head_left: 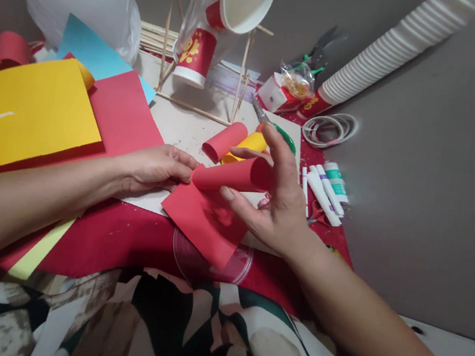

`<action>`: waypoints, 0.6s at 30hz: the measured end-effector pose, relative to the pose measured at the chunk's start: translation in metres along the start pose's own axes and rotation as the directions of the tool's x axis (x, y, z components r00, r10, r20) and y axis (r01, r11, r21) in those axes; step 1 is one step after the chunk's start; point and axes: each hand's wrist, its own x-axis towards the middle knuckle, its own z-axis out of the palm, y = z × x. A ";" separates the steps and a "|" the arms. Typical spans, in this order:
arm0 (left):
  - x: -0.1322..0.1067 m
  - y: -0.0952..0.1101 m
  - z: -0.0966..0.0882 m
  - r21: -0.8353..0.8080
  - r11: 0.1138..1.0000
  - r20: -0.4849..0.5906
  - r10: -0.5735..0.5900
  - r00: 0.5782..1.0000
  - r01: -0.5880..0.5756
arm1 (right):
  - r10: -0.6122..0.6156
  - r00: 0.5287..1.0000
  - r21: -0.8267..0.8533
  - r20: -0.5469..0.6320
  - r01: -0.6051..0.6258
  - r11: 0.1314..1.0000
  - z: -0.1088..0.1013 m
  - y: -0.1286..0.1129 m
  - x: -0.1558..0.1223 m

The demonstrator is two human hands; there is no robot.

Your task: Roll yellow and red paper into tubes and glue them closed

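Observation:
A sheet of red paper [208, 221] lies in front of me, its far edge curled into a loose tube. My left hand [161, 169] pinches the sheet's left corner between thumb and fingers. Around the right end of the curl, my right hand [276, 199] is open, thumb and fingers spread apart. Just beyond the curl rest a finished-looking red paper roll [225, 140] and a yellow paper roll [251, 142], partly hidden by my right fingers. Scissors with green handles [286, 137] lie behind my right hand.
Yellow card [28, 111], red card [126, 114] and blue card [99, 53] overlap at left. A stick frame [194, 106] stands behind, near paper cups [197, 56]. Right are a tall cup stack [390, 52], a coiled cord [329, 129] and several white tubes [326, 194].

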 end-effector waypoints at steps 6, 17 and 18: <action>0.003 -0.001 -0.002 -0.071 0.997 -0.064 -0.006 0.998 0.001 | 0.170 0.985 0.137 0.022 -0.171 0.976 -0.016 -0.009 -0.002; 0.001 0.007 -0.006 -0.087 0.989 -0.078 0.109 0.991 -0.116 | 0.706 0.706 0.402 0.062 -0.665 0.630 -0.022 -0.012 -0.007; 0.000 0.008 -0.005 -0.081 0.987 -0.061 0.131 0.990 -0.135 | 0.730 0.676 0.414 0.101 -0.696 0.587 -0.021 -0.012 -0.006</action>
